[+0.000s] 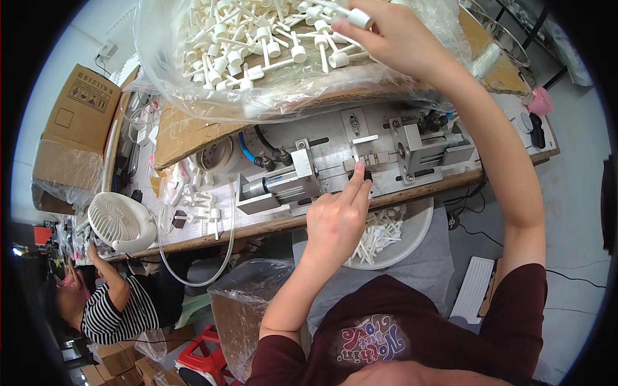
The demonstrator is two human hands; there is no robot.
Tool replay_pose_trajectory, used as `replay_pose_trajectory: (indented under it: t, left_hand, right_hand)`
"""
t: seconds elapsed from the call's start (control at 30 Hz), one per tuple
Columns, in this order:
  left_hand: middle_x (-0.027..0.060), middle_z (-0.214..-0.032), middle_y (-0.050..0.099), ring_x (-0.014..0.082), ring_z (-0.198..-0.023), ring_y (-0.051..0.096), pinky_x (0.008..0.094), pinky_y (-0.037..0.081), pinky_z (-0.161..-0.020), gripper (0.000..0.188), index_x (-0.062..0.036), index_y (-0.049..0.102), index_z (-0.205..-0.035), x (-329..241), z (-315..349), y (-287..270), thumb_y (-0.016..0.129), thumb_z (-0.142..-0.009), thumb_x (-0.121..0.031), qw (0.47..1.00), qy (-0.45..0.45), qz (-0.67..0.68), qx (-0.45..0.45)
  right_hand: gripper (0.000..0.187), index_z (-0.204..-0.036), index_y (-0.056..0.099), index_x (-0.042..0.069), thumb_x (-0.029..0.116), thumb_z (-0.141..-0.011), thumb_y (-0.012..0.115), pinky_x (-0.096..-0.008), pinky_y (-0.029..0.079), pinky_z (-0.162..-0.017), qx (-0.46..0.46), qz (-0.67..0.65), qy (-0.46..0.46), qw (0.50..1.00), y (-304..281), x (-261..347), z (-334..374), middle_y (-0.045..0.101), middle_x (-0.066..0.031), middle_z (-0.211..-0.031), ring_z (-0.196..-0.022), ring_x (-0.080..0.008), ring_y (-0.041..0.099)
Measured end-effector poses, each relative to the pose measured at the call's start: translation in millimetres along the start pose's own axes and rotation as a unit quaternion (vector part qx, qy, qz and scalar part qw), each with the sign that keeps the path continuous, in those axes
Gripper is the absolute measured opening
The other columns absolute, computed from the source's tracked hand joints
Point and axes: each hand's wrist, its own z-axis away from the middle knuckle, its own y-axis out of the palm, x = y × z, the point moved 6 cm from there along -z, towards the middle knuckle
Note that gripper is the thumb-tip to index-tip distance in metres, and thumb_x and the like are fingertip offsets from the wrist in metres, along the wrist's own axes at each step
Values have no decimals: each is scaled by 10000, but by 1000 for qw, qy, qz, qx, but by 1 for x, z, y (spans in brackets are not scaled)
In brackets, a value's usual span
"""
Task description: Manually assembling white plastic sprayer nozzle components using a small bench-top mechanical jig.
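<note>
Right hand (394,40) pinching white stick (360,18) over bagged pile (222,61), long axis slanting up-left, cap end nearer palm. Jig (302,164) lies toward body, left hand (338,222) way closer, index at white piece (365,139); can't tell if gripping. Wood-edged bench (273,224), basket (420,233) below, fan (122,222) off left, cluttered workshop.

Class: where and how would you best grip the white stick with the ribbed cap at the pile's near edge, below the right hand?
Probably by the ribbed cap, coming from above: it is broader than the thin stem, and lies on its side, uncovered.
</note>
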Motion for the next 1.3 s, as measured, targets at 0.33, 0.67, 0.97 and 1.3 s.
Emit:
replay_pose_trajectory:
  t: [0.33, 0.67, 0.97, 1.3]
  left_hand:
    - [130, -1081, 689, 140, -895, 676, 267, 568, -759, 290, 71, 604, -1218, 28, 2, -11, 624, -976, -86, 687, -258, 676, -63]
    - [104, -1096, 667, 165, -930, 679, 280, 594, -787, 308, 35, 655, -1146, 24, 10, -15, 719, -845, 45, 788, -207, 575, -72]
    - [83, -1199, 702, 197, -775, 678, 295, 523, -653, 256, -33, 731, -1034, -5, 9, -2, 760, -783, -75, 1000, 7, 11, -11]
    - [54, -1192, 710, 188, -559, 608, 287, 493, -551, 265, -68, 739, -1024, -1, -2, -6, 780, -769, -122, 1000, -10, 5, 8]
  right_hand:
    - [416, -1098, 610, 1, 84, -720, 763, -402, 566, -728, -153, -28, -254, 955, 24, 73, 137, 670, -169, -1013, -857, -348, 690]
    - [416, -1145, 643, -30, -22, -734, 707, -367, 570, -728, -177, -123, -182, 959, 45, 55, 183, 676, -161, -1049, -868, -299, 685]
    - [228, -1148, 656, -36, 50, -937, 639, -315, 546, -764, -145, -320, 139, 926, 51, 27, 200, 707, -154, -1004, -869, -223, 716]
    - [225, -1123, 645, -46, 33, -913, 649, -324, 518, -677, -118, -238, 126, 956, 55, 31, 210, 684, -163, -936, -769, -252, 680]
